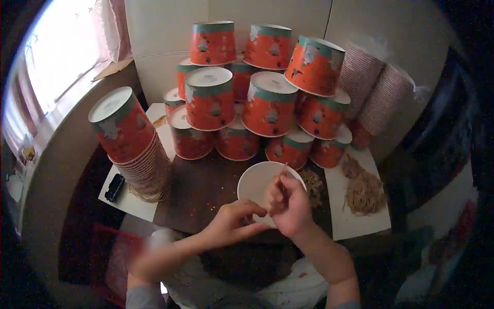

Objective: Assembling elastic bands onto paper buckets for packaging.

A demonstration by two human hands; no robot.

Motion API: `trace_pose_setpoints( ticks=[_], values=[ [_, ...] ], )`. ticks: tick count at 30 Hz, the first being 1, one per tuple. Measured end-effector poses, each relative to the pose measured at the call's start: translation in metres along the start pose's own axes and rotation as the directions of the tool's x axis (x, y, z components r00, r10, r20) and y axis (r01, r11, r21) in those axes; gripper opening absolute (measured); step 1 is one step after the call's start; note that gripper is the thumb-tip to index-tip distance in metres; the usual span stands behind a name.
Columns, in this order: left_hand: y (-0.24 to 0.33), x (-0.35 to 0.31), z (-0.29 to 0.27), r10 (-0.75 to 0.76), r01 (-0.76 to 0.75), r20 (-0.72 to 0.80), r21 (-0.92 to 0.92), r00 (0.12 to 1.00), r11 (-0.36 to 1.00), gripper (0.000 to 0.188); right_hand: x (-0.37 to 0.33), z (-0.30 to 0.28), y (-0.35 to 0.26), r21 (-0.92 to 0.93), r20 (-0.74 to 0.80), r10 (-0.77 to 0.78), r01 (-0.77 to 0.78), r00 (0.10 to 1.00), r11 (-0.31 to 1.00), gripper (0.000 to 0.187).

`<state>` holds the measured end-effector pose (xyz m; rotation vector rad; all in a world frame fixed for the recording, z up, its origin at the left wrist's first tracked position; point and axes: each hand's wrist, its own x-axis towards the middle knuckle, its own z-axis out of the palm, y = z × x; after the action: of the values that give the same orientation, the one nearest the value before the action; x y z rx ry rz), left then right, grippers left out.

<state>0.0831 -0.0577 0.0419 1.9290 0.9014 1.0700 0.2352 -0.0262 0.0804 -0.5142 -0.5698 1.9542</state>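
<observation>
A paper bucket (251,177) with a pale inside stands mouth up in front of me at the table's near edge. My right hand (289,203) is over its right side, closed in a pinch. A thin, light-brown piece of cord sticks up from its fingertips (285,167); the rest of the cord is hidden by the hand. My left hand (235,220) reaches over the bucket's near left rim. Its fingers are bent, with a gap between thumb and forefinger and nothing visible in it.
Upside-down orange buckets (210,100) with green bands are piled behind. A tall nested stack (126,129) stands left, by a black object (115,188). Bundles of brown cord (365,193) lie on a white board (355,226) at right. Bagged bucket stacks (383,98) lean behind.
</observation>
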Motion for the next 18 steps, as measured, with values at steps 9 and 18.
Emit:
trace_pose_setpoints(
  ticks=[9,18],
  values=[
    [-0.007,0.004,0.007,-0.13,0.128,-0.116,-0.027,0.985,0.991,0.016,0.001,-0.002,0.015,-0.144,-0.019,-0.116,0.112,0.993,0.983,0.009],
    [-0.011,0.003,-0.01,0.21,-0.146,-0.056,0.546,0.976,0.825,0.008,0.002,-0.02,-0.036,-0.74,0.403,-0.266,0.14,0.876,-0.658,0.021]
  ],
)
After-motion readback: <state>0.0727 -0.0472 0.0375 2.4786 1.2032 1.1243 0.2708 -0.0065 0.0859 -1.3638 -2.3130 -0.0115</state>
